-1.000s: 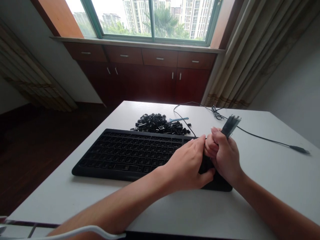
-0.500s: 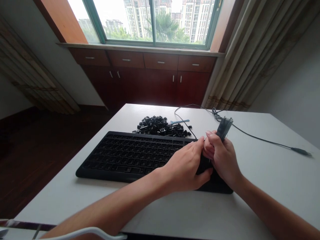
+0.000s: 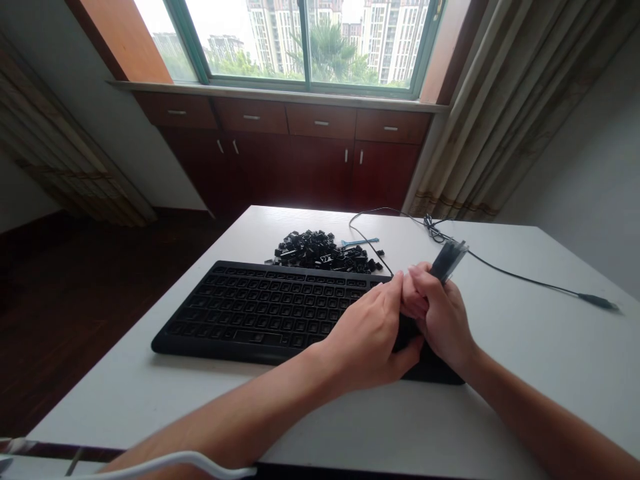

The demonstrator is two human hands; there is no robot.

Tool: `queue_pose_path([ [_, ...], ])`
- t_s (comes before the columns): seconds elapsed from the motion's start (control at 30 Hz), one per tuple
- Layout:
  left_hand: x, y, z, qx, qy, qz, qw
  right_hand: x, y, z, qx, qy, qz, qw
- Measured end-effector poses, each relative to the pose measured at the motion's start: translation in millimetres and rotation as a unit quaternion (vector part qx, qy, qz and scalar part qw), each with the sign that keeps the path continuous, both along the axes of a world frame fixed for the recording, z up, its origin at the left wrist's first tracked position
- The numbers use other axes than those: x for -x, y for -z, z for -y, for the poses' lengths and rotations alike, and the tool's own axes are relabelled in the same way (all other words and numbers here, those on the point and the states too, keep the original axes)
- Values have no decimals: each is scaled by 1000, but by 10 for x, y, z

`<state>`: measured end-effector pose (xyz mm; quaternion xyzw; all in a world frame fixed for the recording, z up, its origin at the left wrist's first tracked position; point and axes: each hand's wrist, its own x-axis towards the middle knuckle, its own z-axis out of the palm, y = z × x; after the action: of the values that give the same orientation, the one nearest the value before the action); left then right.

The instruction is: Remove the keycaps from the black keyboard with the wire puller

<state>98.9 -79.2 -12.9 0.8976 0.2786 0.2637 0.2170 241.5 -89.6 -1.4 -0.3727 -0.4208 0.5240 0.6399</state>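
A black keyboard (image 3: 260,310) with its keycaps off lies across the white table. Arched over its right part, my left hand (image 3: 373,327) holds it, the thumb toward the near side and the fingers toward the far edge. My right hand (image 3: 443,310) is closed around a dark brush (image 3: 449,260), whose frayed-looking upper end sticks out above the fist. The brush's lower end is hidden behind the hands. Both hands are close together, with the right fingers beside the left fingertips. Behind the keyboard lies a pile of loose black keycaps (image 3: 315,250).
A thin blue tool (image 3: 361,242) lies behind the keycaps. From the keyboard's far edge a black cable (image 3: 434,230) runs to a bundled loop, then to a plug (image 3: 595,301) at the right. A white strap or cord (image 3: 185,460) crosses my left forearm at the bottom.
The brush's upper end has tilted slightly to the right and dropped a little with my right hand. My left hand stays on the keyboard. The view has shifted slightly.
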Motion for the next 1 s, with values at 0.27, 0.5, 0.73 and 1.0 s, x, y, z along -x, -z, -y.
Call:
queue_pose_path([
  [0.27, 24, -49, -22, 24, 15, -7, 1000, -44, -20, 37, -11, -104, -66, 992],
  [0.5, 15, -4, -11, -21, 31, -44, 998, 4, -104, 69, -26, -67, -118, 990],
  [0.73, 7, -53, -8, 7, 10, -23, 1000, 11, -32, 26, -40, -24, -74, 996],
  [1.0, 5, -52, -3, -20, 23, -26, 999, -4, -30, 6, -9, -1, -94, 996],
])
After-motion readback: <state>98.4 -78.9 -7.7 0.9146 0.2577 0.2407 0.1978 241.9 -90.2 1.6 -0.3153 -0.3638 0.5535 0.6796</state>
